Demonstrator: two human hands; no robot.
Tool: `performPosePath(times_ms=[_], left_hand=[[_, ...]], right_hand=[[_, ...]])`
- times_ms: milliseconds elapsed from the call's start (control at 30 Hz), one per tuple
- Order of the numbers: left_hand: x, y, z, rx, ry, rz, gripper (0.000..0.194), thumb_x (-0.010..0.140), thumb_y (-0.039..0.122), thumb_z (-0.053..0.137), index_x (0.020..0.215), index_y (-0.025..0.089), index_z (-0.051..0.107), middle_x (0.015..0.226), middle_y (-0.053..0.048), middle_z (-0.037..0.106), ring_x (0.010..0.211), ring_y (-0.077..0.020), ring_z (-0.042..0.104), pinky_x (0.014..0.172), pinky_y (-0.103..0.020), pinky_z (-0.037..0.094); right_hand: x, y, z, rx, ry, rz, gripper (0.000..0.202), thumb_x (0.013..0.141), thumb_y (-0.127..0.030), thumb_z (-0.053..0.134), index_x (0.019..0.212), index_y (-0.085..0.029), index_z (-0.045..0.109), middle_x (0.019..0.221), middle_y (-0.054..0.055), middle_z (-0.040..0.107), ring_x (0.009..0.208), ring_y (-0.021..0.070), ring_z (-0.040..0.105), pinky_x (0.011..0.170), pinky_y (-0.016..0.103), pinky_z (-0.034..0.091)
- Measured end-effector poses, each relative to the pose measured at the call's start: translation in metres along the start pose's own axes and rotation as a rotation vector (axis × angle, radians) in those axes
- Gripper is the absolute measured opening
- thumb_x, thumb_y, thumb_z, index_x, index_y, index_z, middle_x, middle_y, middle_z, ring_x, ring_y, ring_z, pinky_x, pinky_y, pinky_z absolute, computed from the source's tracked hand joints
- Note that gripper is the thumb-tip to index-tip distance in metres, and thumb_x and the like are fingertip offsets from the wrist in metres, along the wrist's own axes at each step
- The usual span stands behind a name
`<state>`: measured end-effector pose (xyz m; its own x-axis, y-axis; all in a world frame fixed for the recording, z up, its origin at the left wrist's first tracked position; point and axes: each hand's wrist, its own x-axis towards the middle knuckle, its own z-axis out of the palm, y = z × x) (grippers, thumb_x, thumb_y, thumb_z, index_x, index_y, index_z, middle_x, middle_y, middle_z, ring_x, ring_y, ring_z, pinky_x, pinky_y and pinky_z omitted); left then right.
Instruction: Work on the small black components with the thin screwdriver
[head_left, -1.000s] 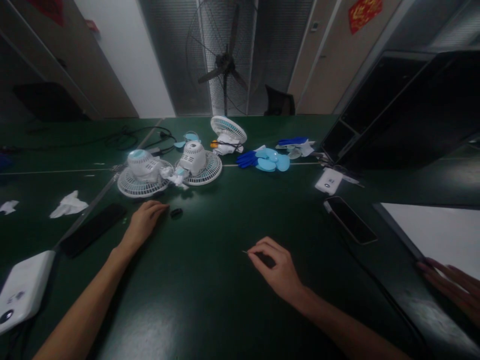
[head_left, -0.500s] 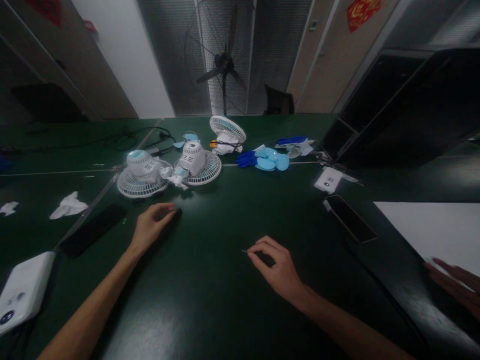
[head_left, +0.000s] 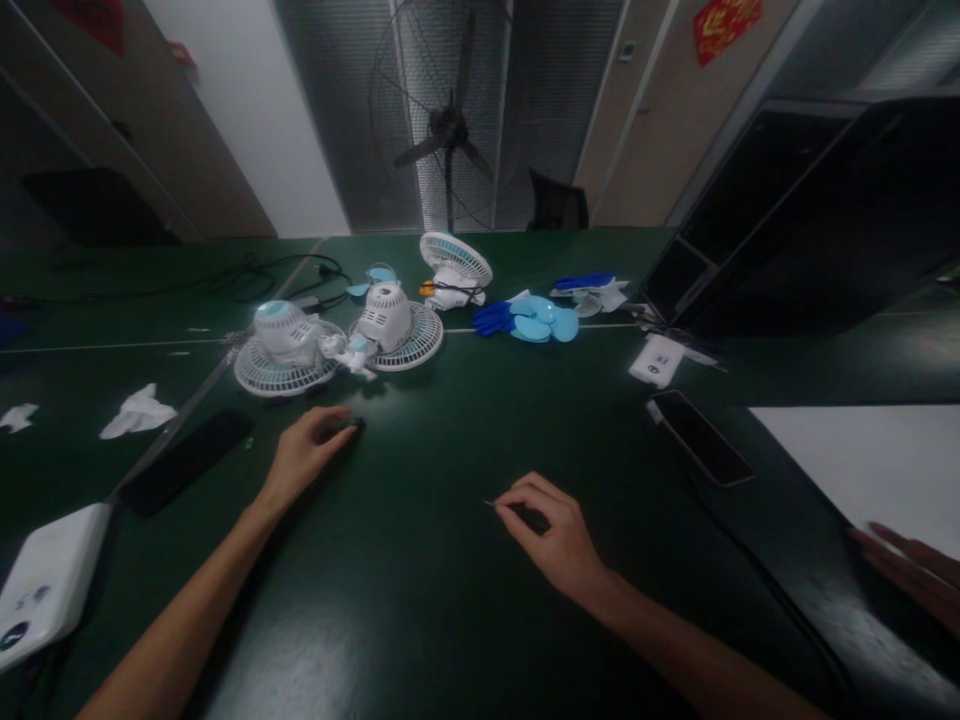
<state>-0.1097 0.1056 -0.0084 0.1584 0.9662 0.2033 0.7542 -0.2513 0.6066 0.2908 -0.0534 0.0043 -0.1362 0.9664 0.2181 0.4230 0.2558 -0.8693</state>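
Observation:
My right hand (head_left: 551, 530) pinches a thin, short metallic piece (head_left: 489, 503) between thumb and forefinger, just above the dark green table (head_left: 420, 580). On the left, my left hand (head_left: 311, 445) rests low at the tabletop, its thumb and fingers curled round a small dark object (head_left: 355, 423) at the fingertips. What that object is, I cannot make out. Beyond my left hand lie two white fan heads (head_left: 281, 350) (head_left: 394, 325), grilles down. A third white fan (head_left: 454, 268) stands tilted behind them. Light blue fan blades (head_left: 544, 318) lie beside a blue glove (head_left: 493, 317).
A black phone (head_left: 701, 437) and a white device (head_left: 655, 360) lie to the right, near a large dark screen (head_left: 817, 220). Another person's hand (head_left: 911, 565) is at the right edge. A white power bank (head_left: 52, 580), dark slab (head_left: 187, 460) and tissue (head_left: 139, 411) are left.
My left thumb and fingers have shifted slightly, showing more of the small dark object. My right hand stays put with the thin piece. The other person's fingers have moved a little.

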Motion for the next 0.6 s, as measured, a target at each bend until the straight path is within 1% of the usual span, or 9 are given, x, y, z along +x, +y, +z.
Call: performPosePath(times_ms=[100,167,233,300,367,433,500,600], left_hand=[[0.001,0.007,0.001,-0.010,-0.101,0.030,0.045,0.095,0.058,0.065,0.117,0.021,0.076,0.111,-0.009,0.074,0.093,-0.0255,0.069,0.080,-0.034,0.054],[-0.004,0.022,0.008,-0.055,-0.202,0.089,0.039,0.097,0.054,0.064,0.115,0.022,0.076,0.111,-0.009,0.074,0.092,-0.0246,0.069,0.079,-0.034,0.054],[-0.016,0.046,0.020,-0.108,-0.310,0.176,0.031,0.099,0.048,0.064,0.114,0.022,0.076,0.112,-0.008,0.074,0.096,-0.0236,0.068,0.083,-0.034,0.054],[-0.033,0.074,0.035,-0.131,-0.405,0.276,0.024,0.099,0.042,0.066,0.111,0.023,0.075,0.111,-0.007,0.074,0.101,-0.0233,0.068,0.093,-0.037,0.051],[-0.050,0.099,0.050,-0.125,-0.472,0.344,0.017,0.099,0.037,0.068,0.110,0.025,0.074,0.111,-0.005,0.074,0.104,-0.0228,0.067,0.103,-0.041,0.045],[-0.064,0.117,0.059,-0.128,-0.521,0.376,0.014,0.099,0.034,0.069,0.110,0.026,0.072,0.113,-0.003,0.074,0.107,-0.0222,0.066,0.106,-0.042,0.041],[-0.070,0.125,0.063,-0.140,-0.549,0.388,0.014,0.099,0.033,0.069,0.112,0.027,0.072,0.114,-0.003,0.073,0.109,-0.0218,0.065,0.104,-0.041,0.039],[-0.071,0.126,0.063,-0.145,-0.560,0.392,0.015,0.099,0.033,0.070,0.112,0.027,0.071,0.113,-0.002,0.073,0.109,-0.0212,0.065,0.102,-0.039,0.037]], right_hand=[[0.000,0.001,0.000,-0.013,-0.001,-0.004,0.010,0.100,-0.019,0.067,0.100,-0.024,0.075,0.098,0.003,0.069,0.089,0.0187,0.069,0.077,0.031,0.055],[0.000,0.002,0.001,-0.025,-0.009,-0.017,0.010,0.100,-0.019,0.066,0.100,-0.023,0.075,0.098,0.003,0.069,0.089,0.0188,0.069,0.079,0.031,0.056],[0.000,0.002,0.002,-0.045,-0.039,-0.032,0.010,0.100,-0.019,0.066,0.102,-0.023,0.075,0.100,0.003,0.069,0.089,0.0184,0.069,0.079,0.031,0.056],[0.000,0.003,0.004,-0.078,-0.076,-0.051,0.011,0.101,-0.019,0.065,0.103,-0.023,0.075,0.101,0.003,0.068,0.088,0.0178,0.069,0.078,0.031,0.056],[-0.002,0.003,0.005,-0.116,-0.117,-0.077,0.010,0.101,-0.019,0.065,0.103,-0.023,0.075,0.100,0.003,0.068,0.087,0.0175,0.069,0.078,0.030,0.055],[-0.003,0.004,0.007,-0.152,-0.143,-0.104,0.010,0.101,-0.020,0.066,0.102,-0.023,0.075,0.100,0.003,0.068,0.086,0.0174,0.069,0.078,0.030,0.054],[-0.004,0.004,0.007,-0.184,-0.164,-0.122,0.009,0.100,-0.021,0.066,0.102,-0.024,0.075,0.100,0.003,0.069,0.085,0.0173,0.069,0.077,0.030,0.054],[-0.005,0.002,0.007,-0.216,-0.185,-0.134,0.010,0.100,-0.021,0.065,0.102,-0.024,0.075,0.100,0.003,0.069,0.083,0.0165,0.068,0.074,0.029,0.052]])
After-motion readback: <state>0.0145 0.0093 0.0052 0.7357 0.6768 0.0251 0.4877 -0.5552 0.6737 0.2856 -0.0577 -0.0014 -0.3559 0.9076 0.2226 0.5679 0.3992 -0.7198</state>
